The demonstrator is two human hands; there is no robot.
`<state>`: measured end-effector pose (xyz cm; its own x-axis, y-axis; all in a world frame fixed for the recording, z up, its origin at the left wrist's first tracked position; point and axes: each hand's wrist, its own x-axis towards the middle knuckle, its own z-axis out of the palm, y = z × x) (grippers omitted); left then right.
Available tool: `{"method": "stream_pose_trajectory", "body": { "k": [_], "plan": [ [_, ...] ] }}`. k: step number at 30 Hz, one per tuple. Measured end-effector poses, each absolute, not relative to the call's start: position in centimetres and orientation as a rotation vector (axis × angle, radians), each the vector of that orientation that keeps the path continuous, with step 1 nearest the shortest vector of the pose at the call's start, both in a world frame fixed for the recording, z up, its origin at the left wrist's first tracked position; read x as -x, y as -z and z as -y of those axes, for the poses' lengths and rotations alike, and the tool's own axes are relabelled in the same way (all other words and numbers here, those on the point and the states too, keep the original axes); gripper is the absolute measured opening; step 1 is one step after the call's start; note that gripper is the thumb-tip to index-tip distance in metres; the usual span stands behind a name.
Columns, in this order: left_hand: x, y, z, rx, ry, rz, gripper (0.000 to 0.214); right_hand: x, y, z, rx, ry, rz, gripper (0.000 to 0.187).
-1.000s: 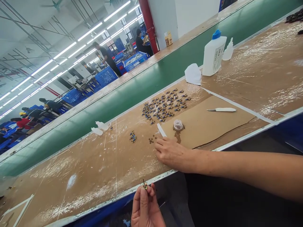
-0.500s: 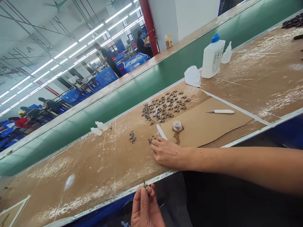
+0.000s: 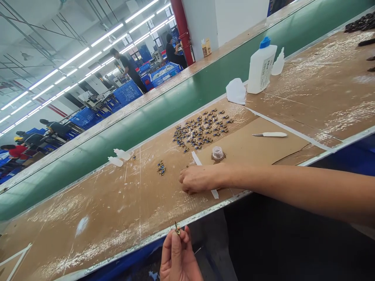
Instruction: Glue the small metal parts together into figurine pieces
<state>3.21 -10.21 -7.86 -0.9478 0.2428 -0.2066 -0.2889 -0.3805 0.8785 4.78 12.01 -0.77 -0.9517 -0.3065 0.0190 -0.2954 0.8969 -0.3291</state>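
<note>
At the table's front edge my left hand [image 3: 179, 255] pinches a small gold-coloured metal piece [image 3: 177, 231] with a thin dark prong standing up from it. My right hand [image 3: 199, 179] rests on the brown tabletop, its fingers curled down and closed; their tips, and anything in them, are hidden. It covers the spot where small dark discs lay. Just beyond it sits a small clear cup [image 3: 217, 152] on a wet patch. A little cluster of blue-and-gold pieces [image 3: 161, 168] lies left of this hand, and a larger spread of similar pieces [image 3: 202, 128] lies farther back.
A white-handled knife [image 3: 274, 134] lies on a cardboard sheet [image 3: 240, 150]. A large blue-capped bottle [image 3: 262, 68] and a small dropper bottle [image 3: 278, 62] stand at the back right. Two white squeeze bottles [image 3: 118, 157] lie left. A green belt [image 3: 164, 109] runs behind; people work beyond.
My right hand has shifted slightly left and up, and now covers the small dark discs that showed beside its fingers. My left hand keeps its pinch on the metal piece. The view has shifted slightly.
</note>
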Motion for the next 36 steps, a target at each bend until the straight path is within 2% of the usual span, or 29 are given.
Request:
{"method": "stream_pose_trajectory", "body": {
  "k": [3,7,11,19,23,36],
  "plan": [
    [-2.9,7.9,10.1,0.221,-2.36,-1.475,0.034,-4.7,0.8,-12.3,0.443,0.456,-3.009,0.013],
    [-4.0,6.8,9.6,0.166,-2.401,-1.475,0.028,-4.8,0.6,-12.4,0.397,0.435,-3.036,0.006],
    [-4.8,6.3,9.5,0.126,-2.394,-1.505,0.022,-6.0,0.3,-12.2,0.476,0.449,-3.116,0.012],
    [-3.4,7.8,10.2,0.16,-2.387,-1.499,0.028,-7.4,1.0,-11.6,0.776,0.39,-3.173,0.019],
    [-2.7,8.0,10.5,0.203,-2.357,-1.497,0.032,-7.3,1.0,-11.5,0.758,0.36,-3.189,0.02],
    [-1.9,9.7,11.1,0.05,-2.316,-1.534,0.027,-7.0,2.3,-11.9,0.698,0.329,-3.29,0.021]
  ]
}}
